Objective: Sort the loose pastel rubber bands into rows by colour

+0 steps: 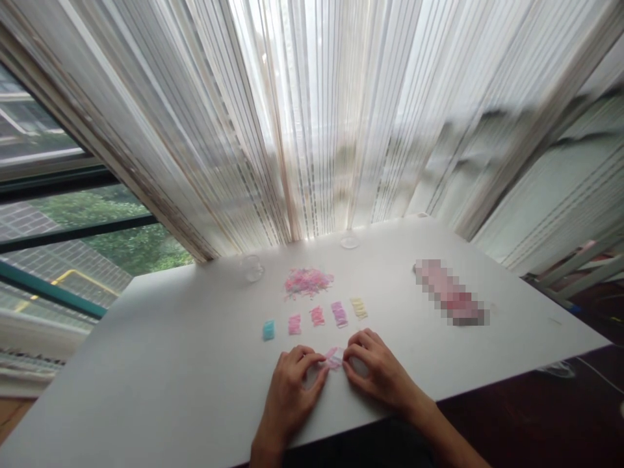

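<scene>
Near the front edge of the table, my left hand (295,385) and my right hand (379,367) face each other with bent fingers. Between their fingertips is a small pink and whitish piece (334,359), pinched from both sides; its exact kind is too small to tell. Just beyond lies a row of small striped bundles: a blue bundle (268,329), a pink bundle (294,324), a coral bundle (317,316), a purple bundle (338,314) and a yellow bundle (359,309). Behind the row is a loose pile of thin pastel pieces (308,283), mostly pink.
The white table (160,364) stands against sheer striped curtains (312,130). A clear round container (252,268) sits at the back left, and a flat clear lid-like piece (349,242) farther back. A pixelated pinkish object (449,294) lies on the right.
</scene>
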Tool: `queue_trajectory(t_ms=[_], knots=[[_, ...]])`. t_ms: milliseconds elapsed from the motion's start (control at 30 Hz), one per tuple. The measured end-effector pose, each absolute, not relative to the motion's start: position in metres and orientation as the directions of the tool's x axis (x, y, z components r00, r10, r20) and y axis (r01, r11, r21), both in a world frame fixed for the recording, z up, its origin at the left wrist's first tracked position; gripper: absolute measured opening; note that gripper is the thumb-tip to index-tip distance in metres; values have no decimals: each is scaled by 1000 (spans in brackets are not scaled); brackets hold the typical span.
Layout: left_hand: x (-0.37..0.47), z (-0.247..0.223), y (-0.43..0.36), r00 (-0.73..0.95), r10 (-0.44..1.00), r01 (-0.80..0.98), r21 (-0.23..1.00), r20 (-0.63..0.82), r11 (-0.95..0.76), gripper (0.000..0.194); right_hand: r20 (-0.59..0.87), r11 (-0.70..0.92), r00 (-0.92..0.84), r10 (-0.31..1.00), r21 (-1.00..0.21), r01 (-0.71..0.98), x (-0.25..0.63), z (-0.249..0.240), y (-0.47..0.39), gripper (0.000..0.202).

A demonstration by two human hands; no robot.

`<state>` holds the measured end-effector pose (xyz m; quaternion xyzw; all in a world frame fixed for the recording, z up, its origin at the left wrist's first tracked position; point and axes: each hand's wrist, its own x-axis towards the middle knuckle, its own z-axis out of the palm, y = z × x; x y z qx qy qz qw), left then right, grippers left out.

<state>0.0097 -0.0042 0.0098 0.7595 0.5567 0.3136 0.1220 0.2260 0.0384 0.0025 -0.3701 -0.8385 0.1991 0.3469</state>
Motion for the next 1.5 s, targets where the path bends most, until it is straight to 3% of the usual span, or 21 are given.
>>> queue_trajectory(t_ms=[467,1033,1500], knots=[[9,9,-5,221,910,775,504,351,-382,20,542,724,-482,688,-557,408,227,1,38,16],[5,0,-6,194,908,751,539,372,-382,12,500,687,-473,726,-558,466,225,0,38,12],[8,2,-4,216,910,780,499,354,-379,10,475,674,-480,738,-563,478,224,0,38,15]])
